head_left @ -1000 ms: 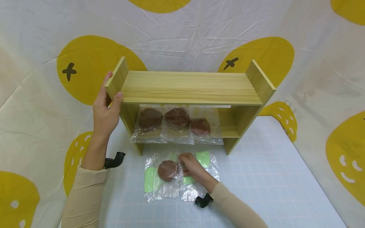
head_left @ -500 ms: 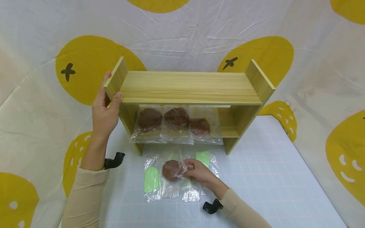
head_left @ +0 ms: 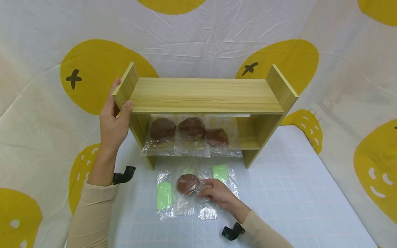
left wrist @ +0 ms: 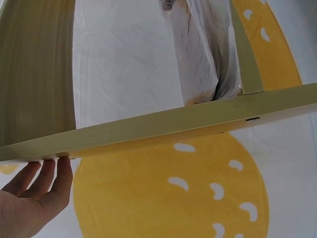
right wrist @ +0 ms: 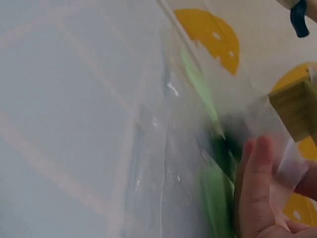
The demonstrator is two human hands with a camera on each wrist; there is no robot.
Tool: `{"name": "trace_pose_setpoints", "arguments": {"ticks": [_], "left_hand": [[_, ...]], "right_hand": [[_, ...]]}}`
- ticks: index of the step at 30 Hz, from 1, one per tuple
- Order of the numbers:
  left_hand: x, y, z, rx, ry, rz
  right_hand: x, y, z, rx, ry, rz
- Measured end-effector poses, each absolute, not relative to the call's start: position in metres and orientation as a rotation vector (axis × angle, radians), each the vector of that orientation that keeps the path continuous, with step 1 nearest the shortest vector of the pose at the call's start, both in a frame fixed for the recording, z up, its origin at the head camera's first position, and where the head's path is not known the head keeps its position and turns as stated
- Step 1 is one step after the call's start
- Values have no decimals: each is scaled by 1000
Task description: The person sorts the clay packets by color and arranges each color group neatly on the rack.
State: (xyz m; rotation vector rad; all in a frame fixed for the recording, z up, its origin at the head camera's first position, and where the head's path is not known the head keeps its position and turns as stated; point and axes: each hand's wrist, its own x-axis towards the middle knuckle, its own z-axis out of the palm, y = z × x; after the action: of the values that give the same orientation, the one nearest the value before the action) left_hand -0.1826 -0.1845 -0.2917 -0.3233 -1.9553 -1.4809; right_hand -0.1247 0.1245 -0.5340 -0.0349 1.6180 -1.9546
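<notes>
With thumb in front and fingers behind, my left hand grips the upper left side panel of a small wooden shelf unit. In the left wrist view its fingertips press the panel's outer face. My right hand pinches the right edge of a clear plastic bag holding a round, flat brown piece. This bag is in front of the shelf, over other clear bags with light green pieces. In the right wrist view thin film shows between thumb and fingers.
Three clear bags with dark brown round pieces stand side by side on the middle shelf, their lower edges overhanging its front. Another green piece lies by the right hand. The checked tabletop meets a patterned cloth backdrop behind.
My right hand has moved slightly right and down, drawing the bag with the brown piece a little to the right over the green ones. The left hand keeps its grip on the panel.
</notes>
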Motion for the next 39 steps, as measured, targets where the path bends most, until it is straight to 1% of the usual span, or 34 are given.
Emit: {"name": "trace_pose_setpoints", "arguments": {"ticks": [5,9,15,22,24,33,39], "left_hand": [[-184,-186,-294,-312,-1966,-1475],[-192,-192,-301,-304,-1972,-1463],[-201,-198,-309,-307,-1965,-1462],[-186,-188,-295,-309,-1956,-1469],[-186,-188,-295,-307,-1958,-1468],[-193,-192,-301,-311,-1959,-1461],[-191,-190,-299,-320,-1963,-1459]], "right_hand": [[-122,129,-534,19,1551,-1982],[-121,136,-534,37,1501,-2020],[-118,159,-537,61,1405,-2072],[-115,194,-538,80,1380,-2080],[-113,204,-538,67,1386,-2067],[-105,251,-540,-136,1347,-2022],[-104,280,-539,-292,1254,-2043]]}}
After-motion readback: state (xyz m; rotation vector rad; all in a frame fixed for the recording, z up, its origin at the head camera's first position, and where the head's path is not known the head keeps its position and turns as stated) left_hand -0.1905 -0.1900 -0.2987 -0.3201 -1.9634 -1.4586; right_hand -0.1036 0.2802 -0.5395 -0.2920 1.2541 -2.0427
